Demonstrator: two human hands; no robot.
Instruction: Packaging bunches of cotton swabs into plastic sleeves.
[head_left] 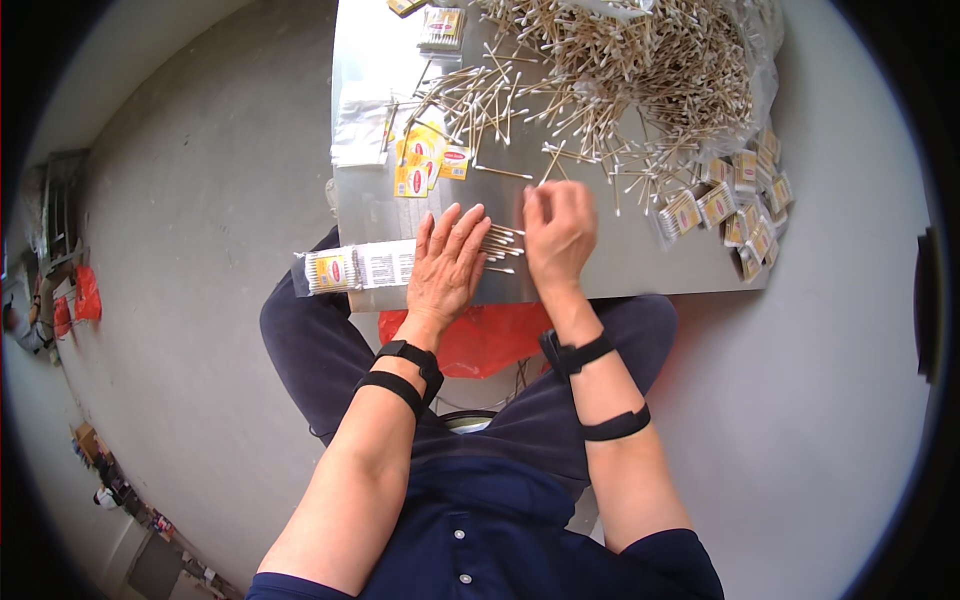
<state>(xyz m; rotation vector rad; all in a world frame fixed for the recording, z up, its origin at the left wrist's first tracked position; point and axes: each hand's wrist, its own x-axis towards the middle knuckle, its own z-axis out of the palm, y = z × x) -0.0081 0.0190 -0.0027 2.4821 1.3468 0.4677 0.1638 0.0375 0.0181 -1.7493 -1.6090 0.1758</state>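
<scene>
My left hand (pixel 446 262) lies flat at the table's near edge, fingers stretched out over some loose cotton swabs (pixel 503 243) whose tips stick out to its right. Left of that hand is a clear packet of cotton swabs (pixel 330 270) with a yellow card. A white printed strip (pixel 386 264) runs from it toward my palm. My right hand (pixel 560 235) is curled closed, slightly blurred, just right of the loose swabs. What its fingers hold, if anything, is hidden.
A big heap of cotton swabs (pixel 640 60) in clear plastic covers the table's (pixel 640 260) far right, with swabs scattered before it. Yellow cards (pixel 412 180) and clear bags (pixel 358 135) lie at left. Filled packets (pixel 716 204) pile up at right. A red bag (pixel 480 340) hangs below the edge.
</scene>
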